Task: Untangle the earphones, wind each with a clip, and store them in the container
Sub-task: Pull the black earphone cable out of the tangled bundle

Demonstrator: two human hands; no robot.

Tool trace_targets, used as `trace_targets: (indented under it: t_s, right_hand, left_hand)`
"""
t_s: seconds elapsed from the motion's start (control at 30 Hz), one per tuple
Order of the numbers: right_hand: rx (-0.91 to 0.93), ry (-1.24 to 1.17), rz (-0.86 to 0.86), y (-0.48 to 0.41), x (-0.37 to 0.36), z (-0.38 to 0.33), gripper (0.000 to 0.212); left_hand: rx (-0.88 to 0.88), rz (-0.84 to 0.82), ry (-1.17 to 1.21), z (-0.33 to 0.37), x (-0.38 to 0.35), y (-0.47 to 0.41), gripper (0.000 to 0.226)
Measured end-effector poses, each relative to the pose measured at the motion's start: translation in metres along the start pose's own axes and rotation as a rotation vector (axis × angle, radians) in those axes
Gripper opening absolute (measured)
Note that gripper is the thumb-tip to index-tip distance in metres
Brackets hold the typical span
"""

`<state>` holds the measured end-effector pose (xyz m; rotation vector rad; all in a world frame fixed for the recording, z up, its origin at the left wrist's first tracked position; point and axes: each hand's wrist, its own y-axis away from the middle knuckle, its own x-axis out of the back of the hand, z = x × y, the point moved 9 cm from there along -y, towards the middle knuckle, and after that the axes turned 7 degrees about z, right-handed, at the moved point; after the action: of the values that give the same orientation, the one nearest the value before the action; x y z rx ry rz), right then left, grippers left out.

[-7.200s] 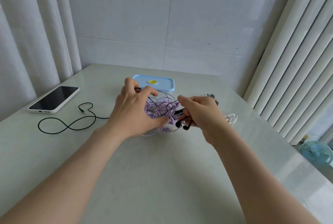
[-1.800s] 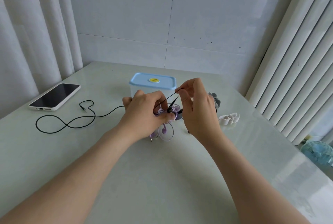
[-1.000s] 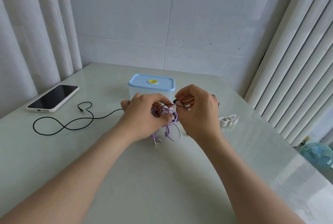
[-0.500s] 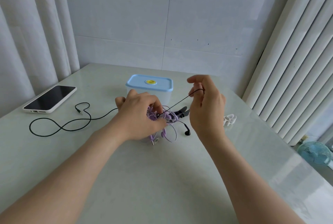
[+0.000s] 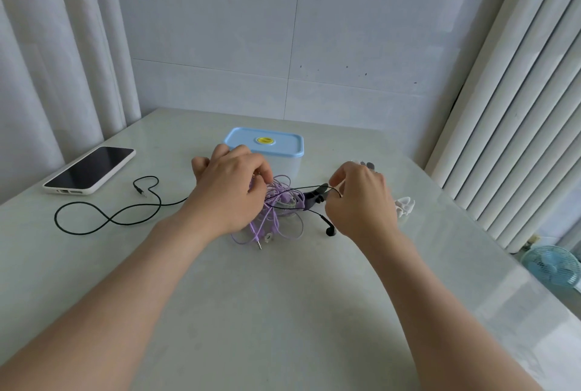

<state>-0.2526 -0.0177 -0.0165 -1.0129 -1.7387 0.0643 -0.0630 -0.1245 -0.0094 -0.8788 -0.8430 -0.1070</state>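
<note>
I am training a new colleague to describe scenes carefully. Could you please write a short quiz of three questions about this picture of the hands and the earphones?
1. True or false: the blue lid sits closed on the container.
2. What does the right hand pinch? A: the cable of the black earphones. B: a pen. C: nothing.
3. Fill in: the left hand grips the ___ tangle of earphones.

Key: 1 true; 2 A; 3 purple.
</note>
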Motion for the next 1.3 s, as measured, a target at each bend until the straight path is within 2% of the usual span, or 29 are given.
trace_targets:
  t_s: [0.2, 0.33, 0.43, 0.6, 0.67, 0.77, 0.93, 1.07, 1.2, 1.3]
  right_hand:
    - [0.027, -0.176, 0.048, -0.004, 0.005, -0.003, 0.017]
    - [0.108, -0.317, -0.036, 0.004, 0.002, -0.024, 0.015]
    - [0.218, -0.399, -0.142, 0.013, -0.004, -0.040, 0.009]
    - [0.388, -0.360, -0.248, 0.027, -0.019, -0.056, 0.036]
    - [0.443, -0.310, -0.251, 0.029, -0.023, -0.058, 0.031]
    - [0.438, -0.305, -0.238, 0.026, -0.022, -0.057, 0.017]
    - [0.411, -0.211, -0.118, 0.017, -0.011, -0.048, 0.003]
    - [0.332, -0.162, 0.005, 0.008, -0.001, -0.036, 0.013]
    - [0.215, -0.301, 0.086, 0.005, 0.019, -0.030, 0.019]
    - [0.181, -0.278, 0.066, 0.007, 0.018, -0.031, 0.024]
  left_hand:
    - [0.091, 0.005, 0.144, -0.003, 0.010, -0.002, 0.043]
    - [0.082, 0.057, 0.226, -0.007, 0.018, -0.004, 0.036]
    - [0.065, 0.030, 0.185, -0.010, 0.015, -0.005, 0.043]
    - [0.010, -0.059, 0.066, -0.008, 0.008, -0.004, 0.048]
    - [-0.012, -0.044, 0.028, -0.007, 0.007, -0.003, 0.046]
    - [-0.012, 0.027, -0.009, -0.011, 0.010, -0.004, 0.036]
    - [-0.005, 0.176, -0.041, -0.019, 0.028, -0.007, 0.015]
    - [0.018, 0.230, -0.026, -0.024, 0.036, -0.008, 0.007]
    - [0.091, 0.291, -0.003, -0.033, 0.038, -0.008, 0.007]
    - [0.030, 0.237, 0.067, -0.023, 0.030, -0.008, 0.008]
